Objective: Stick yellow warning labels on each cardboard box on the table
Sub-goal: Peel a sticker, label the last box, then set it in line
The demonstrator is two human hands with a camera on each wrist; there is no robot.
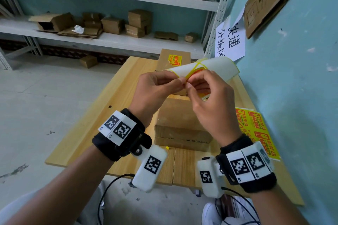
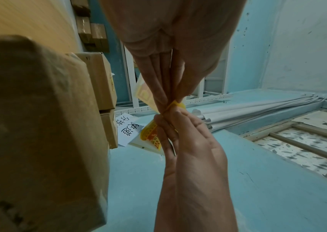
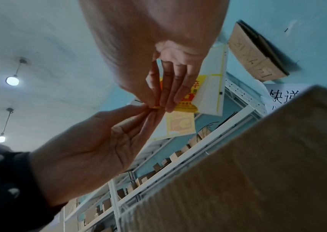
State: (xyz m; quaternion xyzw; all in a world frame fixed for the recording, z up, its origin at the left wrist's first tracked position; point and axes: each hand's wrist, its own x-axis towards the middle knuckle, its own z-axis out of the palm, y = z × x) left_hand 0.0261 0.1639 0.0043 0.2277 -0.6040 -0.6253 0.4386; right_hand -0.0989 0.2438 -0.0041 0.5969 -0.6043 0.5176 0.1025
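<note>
Wooden table (image 1: 87, 124) against a teal wall. Two cardboard boxes: near box (image 1: 180, 120) plain, far box (image 1: 170, 58) with one yellow label. Left hand (image 1: 155, 87) and right hand (image 1: 212, 100) both pinch a curled white label sheet (image 1: 210, 68) above the boxes. One flat spare sheet (image 1: 256, 126) by the wall.

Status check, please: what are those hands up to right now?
Left hand and right hand pinching label sheet, peeling a corner. Far box labelled; near box bare. Nothing obstructing.
</note>
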